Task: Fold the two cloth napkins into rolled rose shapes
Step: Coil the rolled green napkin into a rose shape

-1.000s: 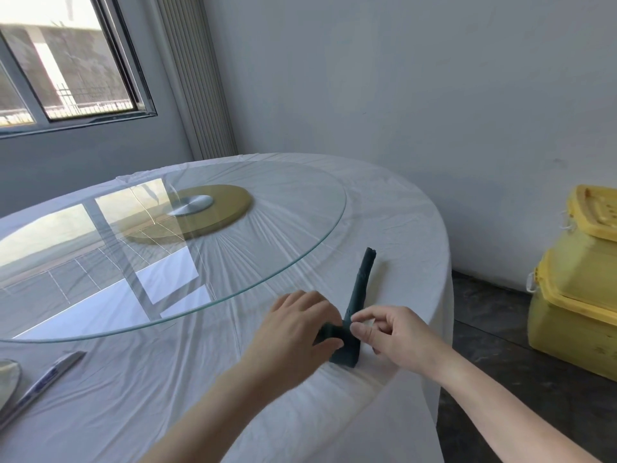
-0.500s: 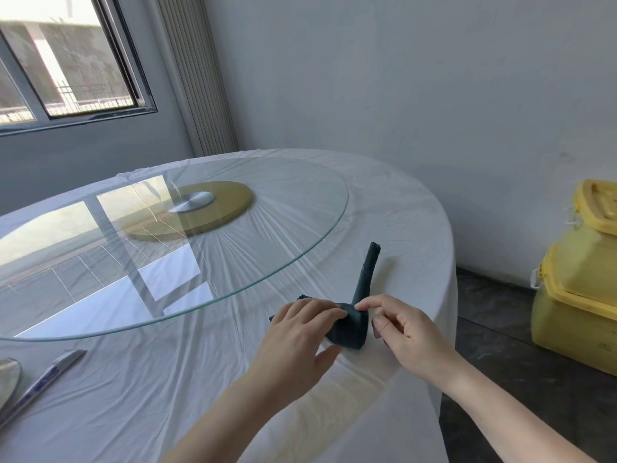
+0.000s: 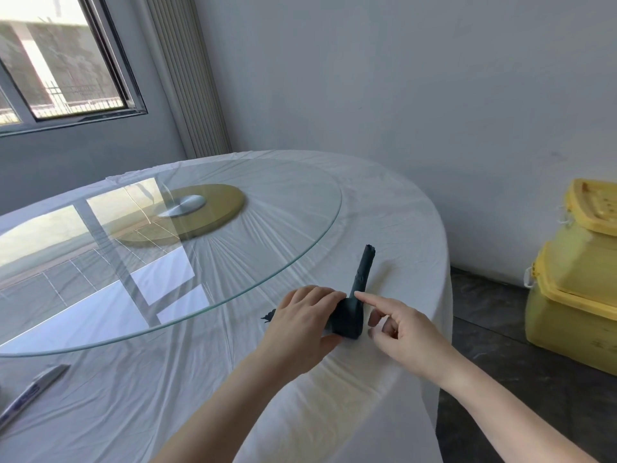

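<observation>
Under your fingers spreads the round table (image 3: 384,202), draped in a wrinkled white cloth. Beyond and to the left of your fingertips lies the glass turntable (image 3: 267,248), resting on a tan wooden disc (image 3: 217,208) with a metal hub. Well off to the right of your right fingers, two yellow lidded bins (image 3: 574,295) stand stacked on the dark floor.

Between your two hands, near the table's edge, sits the dark green napkin (image 3: 349,315): its rolled part lies on the cloth and one narrow tail rises away from your fingertips. Your left hand (image 3: 300,325) grips the roll, fingers curled over its top and thumb beneath at the near side. Your right hand (image 3: 407,332) has its index finger (image 3: 362,295) stretched straight, tip touching the napkin where the tail bends up; the other fingers are tucked in and hold nothing.

Far to the left of your left fingers lies a flat silvery object (image 3: 33,392); you cannot tell what it is.
</observation>
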Demonstrator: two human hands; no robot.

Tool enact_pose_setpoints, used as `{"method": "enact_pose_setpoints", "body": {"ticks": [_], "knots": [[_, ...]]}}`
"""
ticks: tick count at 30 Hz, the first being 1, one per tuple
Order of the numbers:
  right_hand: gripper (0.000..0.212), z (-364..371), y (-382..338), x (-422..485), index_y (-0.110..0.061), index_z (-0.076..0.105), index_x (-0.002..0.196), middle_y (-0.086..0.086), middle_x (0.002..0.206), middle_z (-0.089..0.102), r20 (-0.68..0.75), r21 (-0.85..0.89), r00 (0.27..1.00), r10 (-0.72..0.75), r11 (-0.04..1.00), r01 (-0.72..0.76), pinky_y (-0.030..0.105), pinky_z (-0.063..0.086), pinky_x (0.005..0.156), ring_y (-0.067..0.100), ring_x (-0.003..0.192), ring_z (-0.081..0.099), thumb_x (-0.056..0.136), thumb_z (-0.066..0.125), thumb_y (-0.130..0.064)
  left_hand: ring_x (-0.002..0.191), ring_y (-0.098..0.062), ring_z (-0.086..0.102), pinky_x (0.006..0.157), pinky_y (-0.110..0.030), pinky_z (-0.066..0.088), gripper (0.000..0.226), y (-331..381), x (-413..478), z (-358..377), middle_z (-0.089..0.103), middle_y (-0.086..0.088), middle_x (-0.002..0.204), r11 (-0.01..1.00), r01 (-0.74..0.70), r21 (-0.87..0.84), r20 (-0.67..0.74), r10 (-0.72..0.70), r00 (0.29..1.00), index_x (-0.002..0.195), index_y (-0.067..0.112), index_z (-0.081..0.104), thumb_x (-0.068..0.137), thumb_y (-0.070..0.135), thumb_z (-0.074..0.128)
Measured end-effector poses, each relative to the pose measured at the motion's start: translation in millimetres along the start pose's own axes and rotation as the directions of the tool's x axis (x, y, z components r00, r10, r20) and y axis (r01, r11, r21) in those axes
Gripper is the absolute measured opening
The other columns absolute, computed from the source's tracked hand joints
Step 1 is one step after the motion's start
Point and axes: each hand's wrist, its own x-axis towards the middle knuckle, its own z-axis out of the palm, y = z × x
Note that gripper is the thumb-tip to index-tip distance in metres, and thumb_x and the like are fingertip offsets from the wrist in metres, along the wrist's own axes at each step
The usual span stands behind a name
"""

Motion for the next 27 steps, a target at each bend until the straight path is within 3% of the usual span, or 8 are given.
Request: {"method": "enact_pose_setpoints", "body": {"ticks": [5,11,13,16,18,20,22,27], "knots": [[0.059,-2.0,8.8,11.6,-0.045,0.041,0.132,-0.014,0.092,0.046,-0.020,-0.323,0.999,0.037,0.945,-0.042,0.017,0.040,0.068,0.000,0.060,0.043,0.081,0.067,-0.031,0.131,-0.008,0.030,0.106,-0.019,0.013,0.055,-3.0,4.0,-3.5,0.042,0.017,0.138,1.000,0.000,-0.031,0.030,0.001,1.000,0.138,0.033,0.037,0.088,0.038,0.059],[0.056,-4.6,1.5,18.0,-0.036,0.047,0.129,-0.015,0.093,0.047,-0.004,-0.356,0.998,0.069,0.932,-0.066,0.020,0.039,0.071,-0.002,0.071,0.047,0.078,0.070,-0.031,0.130,-0.006,0.031,0.103,-0.015,0.013,0.055,-6.1,3.8,-2.2,0.042,0.018,0.137,0.996,0.023,-0.083,0.048,-0.019,0.999,0.137,0.034,0.038,0.087,0.034,0.060],[0.059,-2.4,-2.6,11.3,-0.028,0.042,0.136,-0.017,0.108,0.047,-0.037,-0.294,0.998,0.049,0.954,-0.058,0.013,0.036,0.082,0.004,0.099,0.055,0.083,0.066,-0.022,0.130,-0.007,0.032,0.103,-0.016,0.013,0.054,-6.2,3.8,-1.6,0.043,0.018,0.137,0.995,0.032,-0.099,0.043,-0.028,0.999,0.137,0.033,0.039,0.087,0.033,0.060],[0.069,12.6,-12.5,-14.6,-0.020,0.016,0.148,-0.016,0.138,0.028,-0.039,-0.014,0.986,0.164,0.986,-0.165,0.010,0.021,0.101,0.009,0.133,0.035,0.091,0.054,-0.014,0.130,-0.006,0.031,0.103,-0.015,0.013,0.054,-6.0,3.8,-0.4,0.041,0.019,0.137,0.995,0.033,-0.098,0.045,-0.029,0.999,0.137,0.034,0.038,0.088,0.034,0.059],[0.071,24.5,-27.7,-29.4,-0.027,0.010,0.148,-0.013,0.147,0.026,0.022,0.326,0.972,0.235,0.917,-0.230,0.018,0.024,0.108,0.004,0.134,0.032,0.091,0.046,-0.004,0.129,-0.005,0.030,0.102,-0.014,0.012,0.054,-6.0,4.5,0.2,0.041,0.019,0.137,0.995,0.030,-0.100,0.046,-0.026,0.999,0.137,0.035,0.038,0.087,0.035,0.059],[0.065,30.7,-40.4,-33.1,-0.039,0.029,0.134,-0.036,0.130,0.044,0.025,0.532,0.975,0.221,0.823,-0.200,0.011,0.029,0.101,-0.023,0.117,0.036,0.089,0.039,0.006,0.129,-0.005,0.031,0.103,-0.015,0.013,0.053,-5.8,5.6,0.0,0.042,0.019,0.137,0.994,0.032,-0.105,0.049,-0.027,0.998,0.137,0.034,0.038,0.087,0.034,0.059],[0.065,37.2,-44.4,-31.4,-0.038,0.044,0.125,-0.033,0.117,0.057,0.036,0.585,0.984,0.175,0.794,-0.163,0.015,0.032,0.101,-0.019,0.115,0.043,0.085,0.035,0.013,0.129,-0.006,0.032,0.104,-0.017,0.014,0.053,-5.9,6.1,-0.6,0.042,0.018,0.137,0.993,0.036,-0.108,0.052,-0.030,0.998,0.136,0.034,0.039,0.087,0.034,0.059],[0.065,44.8,-39.7,-30.3,-0.031,0.043,0.134,-0.018,0.125,0.058,-0.006,0.581,0.988,0.152,0.805,-0.121,0.025,0.034,0.106,-0.006,0.120,0.047,0.080,0.037,0.006,0.129,-0.006,0.033,0.106,-0.018,0.016,0.053,-6.5,4.5,-0.6,0.044,0.017,0.135,0.992,0.034,-0.118,0.042,-0.029,0.999,0.136,0.034,0.041,0.087,0.035,0.061]]}}
